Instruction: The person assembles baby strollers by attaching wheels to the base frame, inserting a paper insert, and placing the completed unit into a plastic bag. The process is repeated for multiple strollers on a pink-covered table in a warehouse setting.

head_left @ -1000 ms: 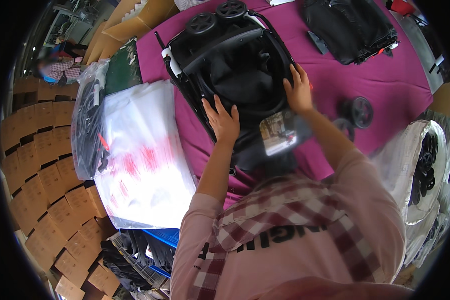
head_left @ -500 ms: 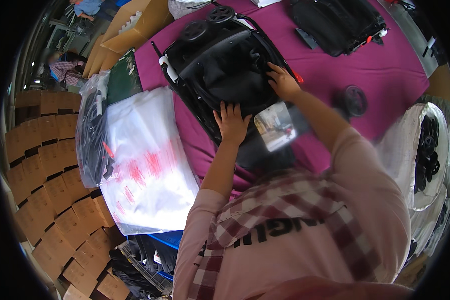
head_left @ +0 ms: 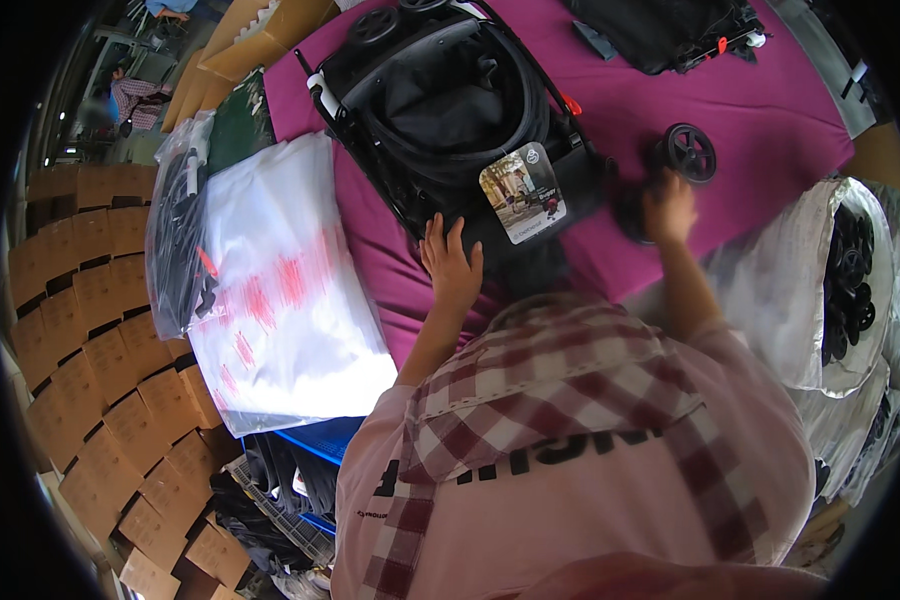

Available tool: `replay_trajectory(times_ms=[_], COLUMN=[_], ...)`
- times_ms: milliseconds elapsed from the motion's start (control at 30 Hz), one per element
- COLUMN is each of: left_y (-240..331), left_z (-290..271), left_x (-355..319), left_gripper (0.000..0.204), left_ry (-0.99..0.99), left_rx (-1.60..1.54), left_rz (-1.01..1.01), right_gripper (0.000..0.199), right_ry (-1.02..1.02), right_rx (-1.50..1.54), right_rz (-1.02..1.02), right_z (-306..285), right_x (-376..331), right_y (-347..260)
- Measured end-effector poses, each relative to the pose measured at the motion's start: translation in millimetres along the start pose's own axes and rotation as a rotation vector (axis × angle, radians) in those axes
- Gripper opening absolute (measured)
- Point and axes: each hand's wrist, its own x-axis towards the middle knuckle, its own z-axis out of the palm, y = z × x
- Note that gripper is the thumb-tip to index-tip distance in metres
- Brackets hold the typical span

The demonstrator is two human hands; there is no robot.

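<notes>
Folded black stroller (head_left: 450, 110), fabric seat inside a dark frame with small wheels at its far end, lies flat on the magenta-covered surface (head_left: 770, 120), at twelve o'clock from the person. A printed card tag (head_left: 523, 192) hangs off its near edge.

Left hand (head_left: 450, 262) is down at the stroller's near rim, at eleven o'clock, fingers spread and palm flat against the frame: open, pressing, gripping nothing. A moment back it sat further up on the black fabric; now it has slid to the near edge.

Right hand (head_left: 668, 205) has made the bigger move! Half a second ago it was on the stroller's right side; now it has swung out to one o'clock, onto a dark round part (head_left: 632, 212) lying on the cloth, just short of the loose black plastic wheel (head_left: 690, 152). Fingers curl down over that dark part, but whether they actually grip it I cannot tell; the blur hides it.

So one hand steadies the frame while the other has left it for the loose parts.

At nine o'clock a big clear plastic bag with red print (head_left: 280, 290) sits beside the stroller. At three o'clock, a silvery sack of black wheels (head_left: 850, 270) stands open.
</notes>
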Motion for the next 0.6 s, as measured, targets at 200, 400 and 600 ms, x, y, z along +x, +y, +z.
replay_trajectory(times_ms=[200,400,600], left_y=[2,32,87], left_z=[-7,-22,-30], left_x=[-7,1,51], left_gripper=[0.049,0.046,0.055], left_ry=[0.028,0.039,-0.217], left_rx=[-0.032,-0.176,-1.009], left_rz=[0.000,0.135,-0.073], right_gripper=[0.054,0.026,0.030], right_ry=[-0.221,-0.274,-0.811], right_rx=[0.407,0.884,1.106], right_rz=[0.307,0.306,-0.262], right_z=[12,-54,-98], right_x=[4,-23,-43], right_y=[71,-16,-105])
